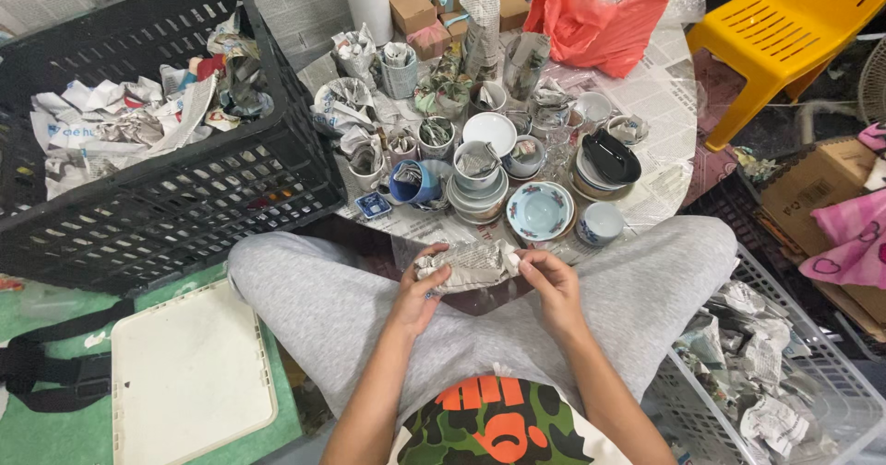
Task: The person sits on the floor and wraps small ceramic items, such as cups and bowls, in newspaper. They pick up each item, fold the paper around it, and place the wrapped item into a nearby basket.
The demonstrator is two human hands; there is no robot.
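Over my lap I hold a small object wrapped in newspaper (471, 264) between both hands. My left hand (417, 292) grips its left end, fingers curled round the paper. My right hand (551, 285) pinches its right end. What lies inside the wrap is hidden. Just beyond my hands stands a low round table (666, 91) covered in newspaper and crowded with several cups, bowls and saucers, some stuffed with paper, among them a pale blue bowl (539, 210), a small white cup (601, 222) and a blue mug (416, 182).
A black plastic crate (175, 197) of crumpled newspaper stands at left. A white basket (812, 373) holding paper-wrapped items is at right. A white lid (189, 373) lies on the green floor mat. A yellow chair (784, 31), a red bag (600, 13) and cardboard boxes sit behind.
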